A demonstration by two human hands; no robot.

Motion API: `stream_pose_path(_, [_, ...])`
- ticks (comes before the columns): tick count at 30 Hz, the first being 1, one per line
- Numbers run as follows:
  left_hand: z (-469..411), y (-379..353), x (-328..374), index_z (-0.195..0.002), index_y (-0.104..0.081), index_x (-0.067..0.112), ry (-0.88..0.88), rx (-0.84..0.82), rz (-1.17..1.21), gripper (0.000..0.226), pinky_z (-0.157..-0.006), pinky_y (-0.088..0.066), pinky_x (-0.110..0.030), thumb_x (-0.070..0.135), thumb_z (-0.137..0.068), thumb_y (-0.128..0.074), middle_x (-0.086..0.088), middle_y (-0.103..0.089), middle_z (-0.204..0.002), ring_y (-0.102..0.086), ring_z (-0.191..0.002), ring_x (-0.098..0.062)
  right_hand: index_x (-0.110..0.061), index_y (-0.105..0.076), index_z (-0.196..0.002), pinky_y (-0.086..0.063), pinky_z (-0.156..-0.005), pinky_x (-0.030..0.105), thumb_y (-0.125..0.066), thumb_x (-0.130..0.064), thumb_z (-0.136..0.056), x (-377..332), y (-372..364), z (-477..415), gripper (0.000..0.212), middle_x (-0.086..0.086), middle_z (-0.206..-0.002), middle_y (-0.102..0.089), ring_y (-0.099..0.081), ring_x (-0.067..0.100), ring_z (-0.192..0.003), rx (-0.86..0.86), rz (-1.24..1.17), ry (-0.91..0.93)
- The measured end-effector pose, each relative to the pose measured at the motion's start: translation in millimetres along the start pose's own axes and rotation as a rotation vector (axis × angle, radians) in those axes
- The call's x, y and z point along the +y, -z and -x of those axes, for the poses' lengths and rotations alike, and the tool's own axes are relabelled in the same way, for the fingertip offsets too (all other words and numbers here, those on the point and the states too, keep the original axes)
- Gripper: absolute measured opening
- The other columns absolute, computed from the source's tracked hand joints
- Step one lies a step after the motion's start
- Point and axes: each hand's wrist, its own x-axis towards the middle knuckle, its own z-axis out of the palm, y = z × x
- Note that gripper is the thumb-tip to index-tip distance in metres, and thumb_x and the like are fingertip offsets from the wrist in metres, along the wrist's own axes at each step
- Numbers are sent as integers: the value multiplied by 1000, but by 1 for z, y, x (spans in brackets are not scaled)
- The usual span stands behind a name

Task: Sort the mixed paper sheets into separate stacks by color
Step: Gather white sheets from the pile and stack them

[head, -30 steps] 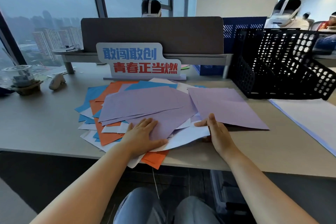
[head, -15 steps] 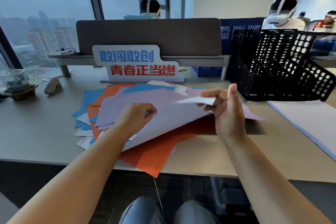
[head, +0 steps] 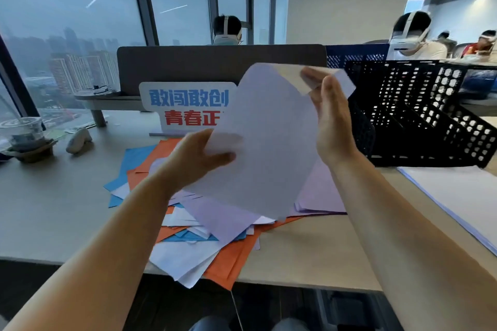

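Note:
Both hands hold one pale white sheet (head: 269,148) up in the air above the desk. My left hand (head: 196,158) grips its left edge, thumb on the front. My right hand (head: 330,121) pinches its top right corner. Under it on the desk lies the mixed pile: orange sheets (head: 234,258), blue sheets (head: 134,161), white sheets (head: 183,258) and purple sheets (head: 223,217). A separate purple stack (head: 320,193) lies to the right of the pile, partly hidden by the lifted sheet.
A black mesh file rack (head: 419,121) stands at the right. A sign with Chinese characters (head: 185,105) stands behind the pile. White sheets (head: 457,196) lie at the far right. A cup (head: 24,134) and a small white object (head: 79,140) sit at the left. People sit beyond the divider.
Both hands went from pressing on the pile to lifting a white sheet out of it; the sheet has risen from just above the pile to upright in front of the sign.

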Motion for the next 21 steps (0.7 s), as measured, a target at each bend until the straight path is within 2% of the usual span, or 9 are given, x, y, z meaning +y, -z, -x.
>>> stream_pose_path(2, [-11, -16, 7, -105, -68, 11, -235, 276, -259, 22, -87, -46, -30, 16, -83, -68, 4, -61, -97, -59, -95, -20, -16, -60, -102, -42, -99, 28, -39, -44, -87, -6, 10, -2, 38, -10, -103, -66, -61, 0, -104, 44, -62, 80])
stream_pose_path(4, [-18, -31, 6, -97, -71, 3, -332, 490, -326, 18, -85, -43, -27, 12, -82, -70, -7, -68, -96, -63, -91, -23, -17, -64, -93, -45, -93, 30, -42, -47, -81, -7, 27, 2, 40, -11, -90, -71, -65, 6, -96, 119, -105, 119])
stream_pose_path(7, [-28, -53, -16, -95, -73, 6, -363, 560, -374, 18, -90, -40, -34, 13, -78, -73, -11, -70, -104, -62, -99, -30, -23, -71, -80, -45, -78, 19, -43, -46, -82, 1, 56, 20, 37, -14, -77, -71, -63, 4, -82, 209, 25, 102])
stream_pose_path(10, [-37, -71, -47, -97, -74, 12, -352, 580, -463, 21, -91, -35, -36, 3, -79, -68, -10, -67, -111, -57, -107, -35, -19, -67, -76, -43, -66, 13, -58, -27, -87, 27, 79, 43, 16, -18, -65, -66, -57, -3, -67, 173, 234, -131])
stream_pose_path(12, [-41, -78, -63, -108, -71, 15, -281, 468, -577, 31, -99, -33, -42, 1, -86, -56, -10, -60, -125, -49, -119, -36, -18, -67, -79, -42, -60, 12, -64, -12, -87, 54, 96, 60, 11, -17, -62, -64, -54, -2, -64, 123, 351, -384])
stream_pose_path(15, [-40, -80, -80, -139, -43, 23, -44, 118, -755, 44, -114, -19, -45, 22, -95, -48, -5, -28, -152, -21, -140, -28, -14, -65, -85, -42, -52, 14, -64, -8, -87, 91, 118, 84, 7, -2, -83, -64, -53, 7, -63, 128, 477, -747])
stream_pose_path(18, [-33, -79, -88, -149, -11, 30, 47, -244, -756, 91, -116, -12, -49, 54, -79, -64, 1, -3, -158, -5, -145, -25, -15, -64, -85, -42, -46, 23, -62, -6, -86, 110, 125, 90, 9, 8, -81, -61, -47, 15, -52, 214, 567, -854])
stream_pose_path(20, [-27, -79, -87, -149, 2, 35, 95, -490, -798, 114, -115, -3, -53, 64, -66, -70, 3, 10, -158, 9, -145, -24, -8, -65, -98, -43, -53, 28, -63, -7, -85, 112, 122, 89, 13, 8, -74, -61, -50, 17, -54, 210, 590, -881])
stream_pose_path(21, [-26, -79, -88, -148, 5, 36, 120, -570, -851, 118, -114, 1, -55, 66, -63, -70, 4, 15, -157, 13, -145, -24, -6, -65, -102, -43, -57, 29, -63, -9, -84, 111, 119, 89, 18, 9, -78, -63, -53, 19, -57, 183, 612, -894])
